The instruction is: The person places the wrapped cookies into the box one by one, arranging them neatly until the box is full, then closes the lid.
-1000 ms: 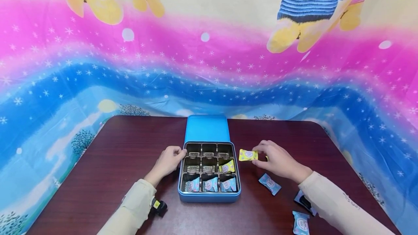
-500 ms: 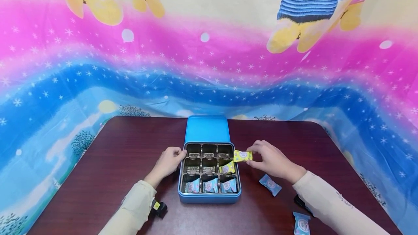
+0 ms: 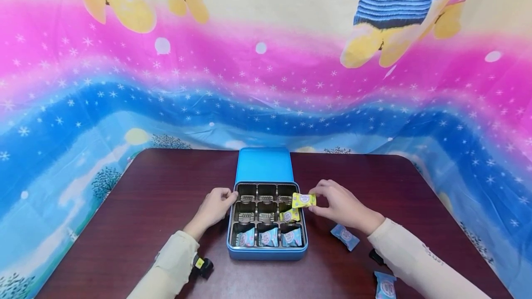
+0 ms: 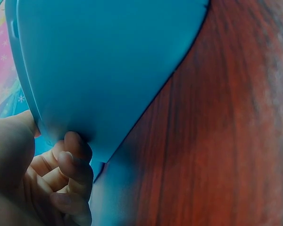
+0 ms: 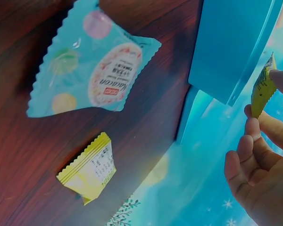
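A yellow packet (image 3: pixel 304 200) is pinched at its right end between the thumb and fingers of the right hand (image 3: pixel 342 206), its other end reaching over the right rim of a blue tin (image 3: pixel 266 254), by the corner where the back and middle compartments meet. The tin's dark tray (image 3: pixel 268 222) is divided into nine compartments, three to a row. In the front row each compartment holds one blue packet (image 3: pixel 268 237), leaning at a slant; the right compartment of the middle row holds a second yellow packet (image 3: pixel 288 216), partly overlapped by the one in the hand. Ridged bottoms show in the two other middle compartments and across the back row. The blue lid (image 3: pixel 265 164) lies back behind the tin. The left hand (image 3: pixel 212 209) grips the tin's left side, thumb at the rim and curled fingertips against the outer wall. On the brown table (image 3: pixel 166 174) right of the tin lie a loose blue packet (image 3: pixel 345 237), another nearer the front edge (image 3: pixel 385 285), and, seen from the right wrist, a loose yellow packet (image 5: pixel 89 167). A black object (image 3: pixel 203 266) with a yellow label sits by the left sleeve (image 3: pixel 168 260). Behind hangs a printed cloth (image 3: pixel 266 82).
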A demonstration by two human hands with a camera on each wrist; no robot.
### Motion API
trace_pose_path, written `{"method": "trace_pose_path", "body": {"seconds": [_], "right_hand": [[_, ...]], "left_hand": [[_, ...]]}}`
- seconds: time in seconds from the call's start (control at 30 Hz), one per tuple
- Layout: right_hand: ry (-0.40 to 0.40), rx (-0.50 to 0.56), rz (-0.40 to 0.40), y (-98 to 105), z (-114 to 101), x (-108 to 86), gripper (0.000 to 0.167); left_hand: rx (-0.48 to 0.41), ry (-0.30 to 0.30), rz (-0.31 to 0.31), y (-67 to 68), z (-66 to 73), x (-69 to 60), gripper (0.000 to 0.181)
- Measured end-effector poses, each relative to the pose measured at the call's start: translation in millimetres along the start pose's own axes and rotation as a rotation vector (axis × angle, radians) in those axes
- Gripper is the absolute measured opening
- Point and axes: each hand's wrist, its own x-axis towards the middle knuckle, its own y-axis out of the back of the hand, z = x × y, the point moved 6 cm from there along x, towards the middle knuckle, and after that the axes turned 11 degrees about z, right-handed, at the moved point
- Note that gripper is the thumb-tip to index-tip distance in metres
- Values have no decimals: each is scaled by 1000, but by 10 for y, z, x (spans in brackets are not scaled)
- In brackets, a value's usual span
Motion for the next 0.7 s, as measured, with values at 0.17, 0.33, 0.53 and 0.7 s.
{"method": "trace_pose_path", "body": {"seconds": [0.17, 0.33, 0.53, 0.7], "right_hand": [[10, 0, 9, -12, -41, 19, 33], [26, -8, 10, -29, -73, 38, 34], [32, -3, 5, -32, -119, 67, 35], [43, -1, -4, -59, -156, 88, 35]], "left_hand": [[0, 3, -2, -4, -4, -3, 40], [5, 0, 3, -7, -7, -5, 40], [2, -7, 5, -1, -1, -15, 40], [-2, 5, -3, 0, 3, -9, 40]]}}
